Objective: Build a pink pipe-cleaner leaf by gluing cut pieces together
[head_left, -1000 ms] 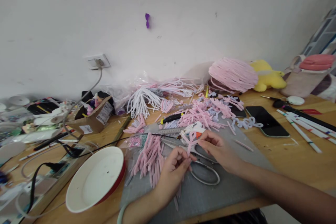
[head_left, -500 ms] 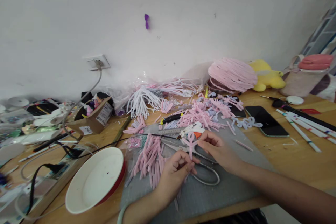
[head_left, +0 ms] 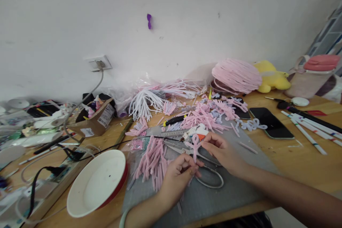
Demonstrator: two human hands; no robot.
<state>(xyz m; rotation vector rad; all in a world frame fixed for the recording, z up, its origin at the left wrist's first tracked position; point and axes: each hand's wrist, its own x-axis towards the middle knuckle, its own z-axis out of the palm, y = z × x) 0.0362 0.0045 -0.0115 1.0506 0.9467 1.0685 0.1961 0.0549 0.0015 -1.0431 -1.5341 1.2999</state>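
Observation:
A pink pipe cleaner [head_left: 195,146] is bent into a small figure with a loop on top and arms out to the sides. My left hand [head_left: 180,172] pinches its lower end. The fingertips of my right hand [head_left: 220,151] are closed at the tip of its right arm. Under both hands lies a pair of scissors [head_left: 213,177], blades towards the upper left. To the left of my left hand is a bundle of cut pink pipe cleaners [head_left: 152,160]. A white and orange tool [head_left: 199,132], partly hidden, sits just behind the figure.
A grey mat [head_left: 227,199] covers the front of the wooden table. At left stand a white bowl [head_left: 93,185] and a power strip [head_left: 57,181] with cables. More pink pieces [head_left: 204,117] lie behind; a phone [head_left: 272,123] and striped sticks [head_left: 307,133] lie at right.

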